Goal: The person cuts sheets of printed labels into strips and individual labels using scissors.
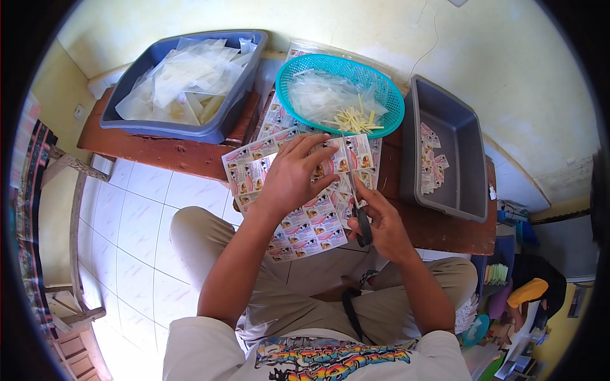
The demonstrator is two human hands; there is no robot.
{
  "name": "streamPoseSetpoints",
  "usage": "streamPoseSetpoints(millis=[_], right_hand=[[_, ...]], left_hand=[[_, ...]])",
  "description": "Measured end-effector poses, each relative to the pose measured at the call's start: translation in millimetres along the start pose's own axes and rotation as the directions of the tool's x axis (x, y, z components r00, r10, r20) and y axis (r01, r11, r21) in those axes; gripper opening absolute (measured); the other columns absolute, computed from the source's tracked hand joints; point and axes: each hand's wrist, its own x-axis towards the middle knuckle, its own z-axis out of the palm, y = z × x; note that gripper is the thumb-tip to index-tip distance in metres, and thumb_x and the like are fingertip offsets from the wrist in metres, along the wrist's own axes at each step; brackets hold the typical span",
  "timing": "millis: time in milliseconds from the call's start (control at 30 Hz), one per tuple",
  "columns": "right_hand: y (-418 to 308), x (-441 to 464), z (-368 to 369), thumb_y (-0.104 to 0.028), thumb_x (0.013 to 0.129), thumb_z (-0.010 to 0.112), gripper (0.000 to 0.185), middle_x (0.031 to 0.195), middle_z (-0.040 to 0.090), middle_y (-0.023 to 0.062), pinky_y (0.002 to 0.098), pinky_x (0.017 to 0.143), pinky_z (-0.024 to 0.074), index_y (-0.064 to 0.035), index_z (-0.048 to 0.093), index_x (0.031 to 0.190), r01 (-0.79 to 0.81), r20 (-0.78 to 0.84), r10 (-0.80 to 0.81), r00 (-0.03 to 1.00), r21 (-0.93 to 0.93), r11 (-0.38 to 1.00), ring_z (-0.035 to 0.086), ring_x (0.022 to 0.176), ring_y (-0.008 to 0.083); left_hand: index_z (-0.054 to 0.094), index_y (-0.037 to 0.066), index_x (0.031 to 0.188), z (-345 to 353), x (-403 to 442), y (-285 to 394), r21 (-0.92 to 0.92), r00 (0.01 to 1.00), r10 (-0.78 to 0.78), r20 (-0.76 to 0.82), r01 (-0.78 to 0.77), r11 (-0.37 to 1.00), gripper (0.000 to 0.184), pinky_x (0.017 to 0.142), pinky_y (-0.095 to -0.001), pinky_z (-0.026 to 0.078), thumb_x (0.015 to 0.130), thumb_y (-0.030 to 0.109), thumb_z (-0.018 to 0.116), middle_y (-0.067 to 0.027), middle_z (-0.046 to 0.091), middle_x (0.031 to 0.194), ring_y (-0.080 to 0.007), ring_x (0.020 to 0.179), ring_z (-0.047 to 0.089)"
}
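Note:
A printed label sheet (251, 173) lies across the bench in front of me, with another printed sheet (308, 232) below it. My left hand (295, 168) rests on the upper sheet, palm down, fingers spread. In my right hand (381, 225) are scissors (363, 225) with dark handles, fingers wrapped round them. Their blades point away from me and lie along the right part of the sheet. Just beyond the sheets stands a turquoise basket (395, 95) holding clear plastic pieces and thin yellow strips (356, 119).
A blue-grey tub (219, 127) full of translucent plastic stands at the left of the wooden bench (152, 145). On the right, a grey tub (460, 146) holds small cut labels (433, 170). Another person (537, 286) bends at the far lower right.

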Motion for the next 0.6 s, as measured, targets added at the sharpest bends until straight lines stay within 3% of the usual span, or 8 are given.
streamPoseSetpoints(millis=[300,600], right_hand=[[6.9,1.2,-1.0,-0.009,0.093,0.085,0.088,0.121,0.057,0.0078,0.0274,0.088,0.0548,-0.0131,0.041,0.169,0.018,-0.008,-0.019,1.0,-0.039,0.999,0.06,0.096,0.0111],[10.2,1.4,-0.7,-0.009,0.094,0.084,0.087,0.125,0.058,0.0092,0.0269,0.088,0.055,-0.0111,0.041,0.169,0.02,-0.006,-0.02,1.0,-0.04,0.999,0.06,0.098,0.0111]], left_hand=[[0.074,0.01,0.13,-0.8,0.1,0.2,-0.006,1.0,-0.003,0.002,0.003,1.0,0.059,0.109,-0.0492,0.051,0.077,0.023,0.095,-0.0124,0.068,0.14,-0.0363,0.128,0.064],[0.074,0.01,0.131,-1.4,-0.4,-0.1,-0.003,1.0,-0.003,0.007,0.003,1.0,0.059,0.11,-0.049,0.051,0.077,0.023,0.095,-0.0125,0.068,0.14,-0.0364,0.128,0.064]])
